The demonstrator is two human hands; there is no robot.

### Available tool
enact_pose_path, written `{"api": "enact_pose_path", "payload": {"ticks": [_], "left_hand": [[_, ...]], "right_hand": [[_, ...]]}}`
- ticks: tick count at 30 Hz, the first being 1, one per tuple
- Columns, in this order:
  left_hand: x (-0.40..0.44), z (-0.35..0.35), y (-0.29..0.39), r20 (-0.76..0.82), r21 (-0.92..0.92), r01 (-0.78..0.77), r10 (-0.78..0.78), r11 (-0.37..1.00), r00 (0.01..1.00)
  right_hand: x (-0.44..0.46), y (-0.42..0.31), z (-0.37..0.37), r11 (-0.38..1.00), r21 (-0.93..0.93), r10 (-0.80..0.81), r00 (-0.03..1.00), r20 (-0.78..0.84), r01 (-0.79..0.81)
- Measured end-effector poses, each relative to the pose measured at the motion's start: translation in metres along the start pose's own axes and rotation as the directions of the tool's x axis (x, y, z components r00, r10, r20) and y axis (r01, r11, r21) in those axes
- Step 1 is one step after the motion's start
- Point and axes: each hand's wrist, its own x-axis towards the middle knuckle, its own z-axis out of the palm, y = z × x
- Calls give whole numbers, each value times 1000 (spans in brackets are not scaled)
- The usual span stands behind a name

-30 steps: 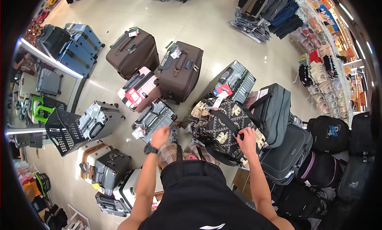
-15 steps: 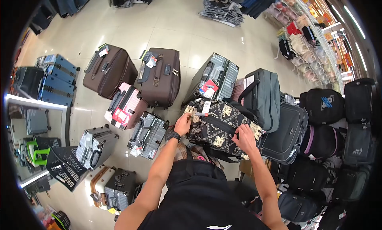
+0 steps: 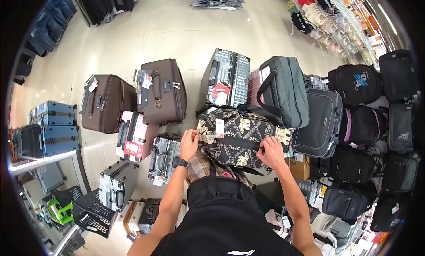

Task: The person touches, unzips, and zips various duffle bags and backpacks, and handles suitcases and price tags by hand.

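A black duffel bag [image 3: 239,147] with cream elephant and diamond patterns lies in front of me, a dark zip band along its top. A white price tag [image 3: 219,128] hangs on it. My left hand [image 3: 189,145] is closed at the bag's left end, fingertips against the patterned fabric. At the right part of the zip band, my right hand [image 3: 271,153] has thumb and fingers pinched together on the bag; whether they hold a zip pull is too small to tell. Under the bag's near left side shows a brown plaid fabric item [image 3: 200,165].
Behind the bag stand a silver hard suitcase [image 3: 228,76] and a grey-green soft bag [image 3: 283,94]. A dark grey suitcase [image 3: 316,123] is to the right, beside rows of black backpacks [image 3: 354,165]. Brown suitcases [image 3: 164,92] and a pink one [image 3: 137,134] stand left.
The view has turned, so the surroundings shift. My left hand has moved slightly left along the bag toward its end. My right hand stays pinched at about the same spot on the bag.
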Motion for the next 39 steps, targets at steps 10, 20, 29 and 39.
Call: {"api": "enact_pose_path", "payload": {"ticks": [10, 20, 29, 39], "left_hand": [[2, 9, 155, -126, 58, -312, 317, 948, 940], [-34, 144, 203, 259, 601, -514, 460, 611, 849], [-55, 161, 208, 230, 744, -472, 482, 473, 845], [-50, 178, 193, 190, 829, -395, 464, 395, 865]], "right_hand": [[-65, 42, 22, 925, 78, 378, 923, -79, -372], [-87, 55, 52, 912, 71, 409, 907, -106, -403], [-104, 59, 59, 888, 234, 433, 891, -138, -395], [-105, 63, 70, 865, 322, 457, 870, -186, -385]]}}
